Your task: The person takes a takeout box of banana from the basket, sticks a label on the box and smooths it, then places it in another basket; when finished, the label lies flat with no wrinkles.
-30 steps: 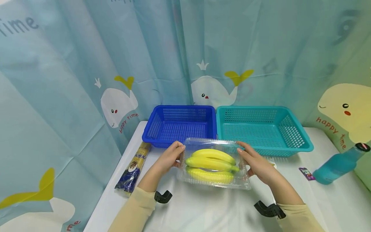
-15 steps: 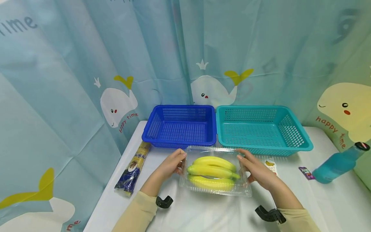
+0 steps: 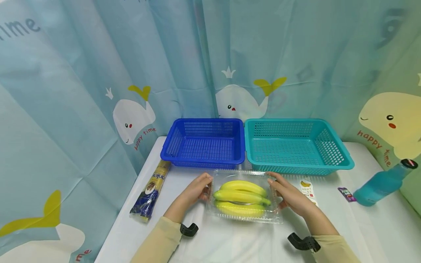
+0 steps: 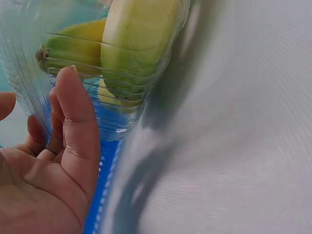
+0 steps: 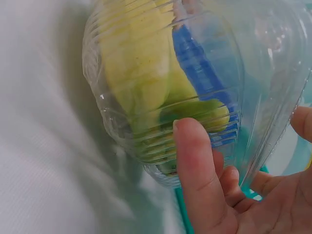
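A clear plastic clamshell box with yellow-green bananas inside is near the middle of the table, in front of the baskets. My left hand holds its left end and my right hand its right end, with thumbs near the top edge. In the left wrist view, a finger lies along the ribbed end wall, close to a dark banana tip. On the other side, the right wrist view shows a finger against the ribs. The box's underside is close over the white table, shadows beside it.
Behind the box stand a dark blue basket and a teal basket, side by side. A long noodle packet lies left. To the right are a card with banana pictures, a small purple packet and a tilted blue bottle.
Both hands have brought the box of bananas down and toward me, away from the baskets. More of the banana-picture card now shows beside the right hand.
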The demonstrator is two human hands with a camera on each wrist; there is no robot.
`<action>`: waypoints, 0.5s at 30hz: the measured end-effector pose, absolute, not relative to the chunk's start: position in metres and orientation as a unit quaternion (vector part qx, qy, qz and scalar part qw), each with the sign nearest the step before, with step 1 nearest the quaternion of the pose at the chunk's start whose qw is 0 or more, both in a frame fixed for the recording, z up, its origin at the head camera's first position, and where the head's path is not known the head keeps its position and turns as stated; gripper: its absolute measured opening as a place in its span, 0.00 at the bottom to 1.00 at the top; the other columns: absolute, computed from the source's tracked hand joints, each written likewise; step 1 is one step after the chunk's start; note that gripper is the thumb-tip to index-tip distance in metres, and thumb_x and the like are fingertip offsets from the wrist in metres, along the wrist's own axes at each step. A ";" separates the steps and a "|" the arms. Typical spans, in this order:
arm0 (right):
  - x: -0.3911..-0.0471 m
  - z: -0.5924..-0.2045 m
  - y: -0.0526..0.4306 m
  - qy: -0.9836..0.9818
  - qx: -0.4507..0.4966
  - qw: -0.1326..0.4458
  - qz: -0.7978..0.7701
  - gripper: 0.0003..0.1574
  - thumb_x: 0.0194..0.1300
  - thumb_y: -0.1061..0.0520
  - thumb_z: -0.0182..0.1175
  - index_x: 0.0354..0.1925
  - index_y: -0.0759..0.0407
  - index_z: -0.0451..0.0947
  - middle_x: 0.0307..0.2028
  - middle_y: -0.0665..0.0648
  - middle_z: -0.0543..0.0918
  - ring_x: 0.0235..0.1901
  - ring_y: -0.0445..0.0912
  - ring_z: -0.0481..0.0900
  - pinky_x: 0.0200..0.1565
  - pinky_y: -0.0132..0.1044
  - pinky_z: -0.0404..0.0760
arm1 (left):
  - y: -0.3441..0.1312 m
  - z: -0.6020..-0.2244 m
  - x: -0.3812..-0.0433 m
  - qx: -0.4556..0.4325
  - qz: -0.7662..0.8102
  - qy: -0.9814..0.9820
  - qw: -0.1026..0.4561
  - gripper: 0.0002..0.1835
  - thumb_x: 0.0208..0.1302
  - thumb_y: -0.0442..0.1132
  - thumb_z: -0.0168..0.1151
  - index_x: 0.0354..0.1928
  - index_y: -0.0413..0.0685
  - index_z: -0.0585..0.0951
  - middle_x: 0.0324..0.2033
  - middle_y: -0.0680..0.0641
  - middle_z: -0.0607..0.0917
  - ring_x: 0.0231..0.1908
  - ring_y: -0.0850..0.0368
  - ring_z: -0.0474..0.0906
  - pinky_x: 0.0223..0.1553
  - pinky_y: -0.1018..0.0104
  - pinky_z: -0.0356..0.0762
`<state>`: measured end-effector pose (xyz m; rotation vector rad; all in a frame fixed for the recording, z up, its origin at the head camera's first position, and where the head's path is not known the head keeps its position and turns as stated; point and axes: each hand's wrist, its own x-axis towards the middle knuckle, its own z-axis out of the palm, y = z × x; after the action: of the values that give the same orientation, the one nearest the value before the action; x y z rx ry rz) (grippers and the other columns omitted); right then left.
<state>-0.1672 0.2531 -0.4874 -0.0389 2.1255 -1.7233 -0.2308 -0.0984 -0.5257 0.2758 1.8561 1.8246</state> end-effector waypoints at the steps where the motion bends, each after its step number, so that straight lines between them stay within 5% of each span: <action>1: -0.168 -0.489 0.253 0.762 -0.012 0.201 -0.615 0.43 0.76 0.35 0.45 0.78 0.46 0.43 0.72 0.66 0.48 0.62 0.70 0.60 0.28 0.57 0.84 | -0.098 -0.527 -0.231 0.100 0.674 0.683 0.261 0.16 0.75 0.52 0.50 0.36 0.48 0.67 0.34 0.49 0.71 0.25 0.59 0.69 0.21 0.70 0.74; 10: -0.173 -0.495 0.255 0.770 -0.018 0.196 -0.606 0.42 0.77 0.36 0.43 0.78 0.46 0.42 0.54 0.70 0.58 0.37 0.51 0.63 0.27 0.55 0.85 | -0.094 -0.534 -0.235 0.091 0.680 0.682 0.252 0.16 0.73 0.54 0.51 0.37 0.49 0.68 0.36 0.49 0.72 0.27 0.59 0.70 0.21 0.69 0.76; 15: -0.175 -0.497 0.256 0.773 -0.018 0.196 -0.603 0.42 0.77 0.36 0.43 0.78 0.45 0.40 0.66 0.69 0.55 0.43 0.54 0.67 0.28 0.52 0.84 | -0.093 -0.538 -0.238 0.086 0.680 0.685 0.247 0.16 0.73 0.55 0.52 0.39 0.49 0.70 0.34 0.49 0.70 0.28 0.59 0.69 0.20 0.69 0.75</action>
<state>-0.1746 0.2558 -0.4968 -0.0499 2.1656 -1.6885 -0.2380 -0.0932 -0.5375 0.2353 1.8697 1.8537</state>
